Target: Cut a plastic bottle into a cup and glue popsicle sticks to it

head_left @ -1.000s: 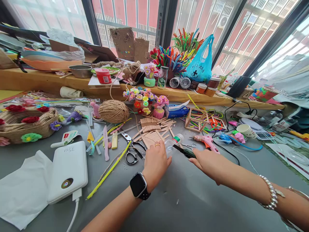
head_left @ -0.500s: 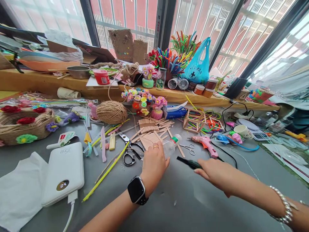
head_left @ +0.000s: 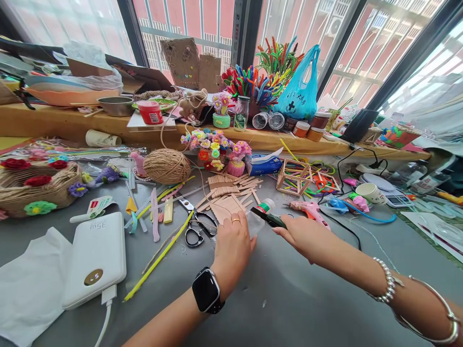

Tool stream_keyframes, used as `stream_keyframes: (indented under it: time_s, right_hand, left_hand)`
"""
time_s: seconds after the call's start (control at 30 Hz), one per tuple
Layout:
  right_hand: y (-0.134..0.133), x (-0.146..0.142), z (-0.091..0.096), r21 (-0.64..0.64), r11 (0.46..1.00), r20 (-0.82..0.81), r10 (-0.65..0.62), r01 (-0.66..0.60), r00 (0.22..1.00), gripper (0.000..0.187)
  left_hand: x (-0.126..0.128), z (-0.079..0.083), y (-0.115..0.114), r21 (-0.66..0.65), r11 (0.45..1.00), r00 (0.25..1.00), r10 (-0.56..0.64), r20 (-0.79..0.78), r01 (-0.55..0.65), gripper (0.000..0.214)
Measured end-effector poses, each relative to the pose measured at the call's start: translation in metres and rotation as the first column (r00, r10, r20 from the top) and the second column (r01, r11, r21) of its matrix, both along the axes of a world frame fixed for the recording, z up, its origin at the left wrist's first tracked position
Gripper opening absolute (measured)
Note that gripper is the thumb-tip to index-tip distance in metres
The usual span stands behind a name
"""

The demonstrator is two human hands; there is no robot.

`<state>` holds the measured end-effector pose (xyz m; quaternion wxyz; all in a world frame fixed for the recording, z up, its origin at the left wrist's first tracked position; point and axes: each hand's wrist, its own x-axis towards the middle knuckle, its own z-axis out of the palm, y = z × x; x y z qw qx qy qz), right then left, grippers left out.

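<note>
My left hand (head_left: 233,248) is wrapped round a clear plastic bottle (head_left: 256,223) lying on its side on the grey table; its green-and-white neck end (head_left: 266,206) points away to the right. In my right hand (head_left: 304,237) is a dark green utility knife (head_left: 277,220). Its black blade lies across the bottle near the neck end; whether it touches or cuts in, I cannot tell. Black-handled scissors (head_left: 197,226) lie left of my left hand, and wooden craft sticks (head_left: 226,190) are spread just behind the bottle.
A pink glue gun (head_left: 311,210) with its black cable lies beyond my right hand. A twine ball (head_left: 167,166), a wooden stick frame (head_left: 294,177) and pipe-cleaner flowers (head_left: 206,142) stand further back. A white power bank (head_left: 96,262) and a yellow pipe cleaner (head_left: 159,258) lie on the left.
My right hand has moved left with the utility knife, bringing the blade from beside the bottle to over it. My left hand has stayed on the bottle.
</note>
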<state>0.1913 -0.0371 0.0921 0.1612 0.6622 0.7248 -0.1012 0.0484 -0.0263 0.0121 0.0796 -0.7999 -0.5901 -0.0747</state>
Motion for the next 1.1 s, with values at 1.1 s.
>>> stream_keyframes:
  time_s: [1.1]
  right_hand:
    - [0.000,-0.004,-0.014,0.029,0.999,0.002,-0.020,0.020,1.000,0.032]
  left_hand:
    - [-0.002,0.002,0.005,-0.087,0.996,0.998,0.015,0.056,-0.010,0.055]
